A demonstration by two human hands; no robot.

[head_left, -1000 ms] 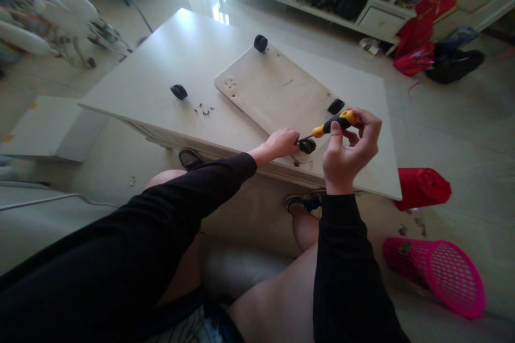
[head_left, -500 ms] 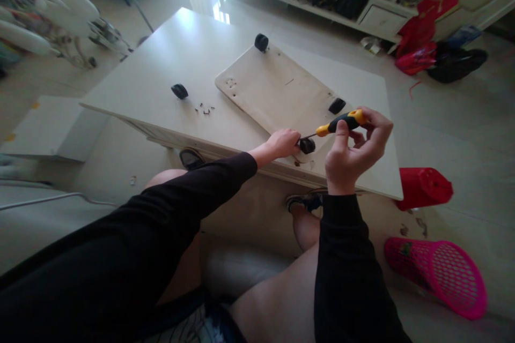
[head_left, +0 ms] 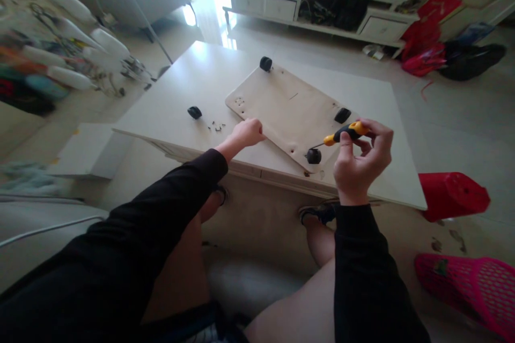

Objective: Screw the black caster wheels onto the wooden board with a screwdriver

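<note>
A yellow-and-black screwdriver is held by its handle in my right hand. The shaft slants down to the left, its tip at the black caster wheel on the near corner of a pale board. My left hand is closed over the board's near-left edge; whatever its fingers hold is hidden. Two more casters stand at the far corner and right corner. The left corner shows bare holes. A loose caster and several small screws lie left of the board.
The board lies on a white table. A red bin and a pink mesh basket are on the floor at right. Across the floor stands a white cabinet. A white box sits at left.
My left hand has moved left, from beside the near caster to the board's left edge. The screwdriver stays at that caster in my right hand. The view has tilted up and shifted.
</note>
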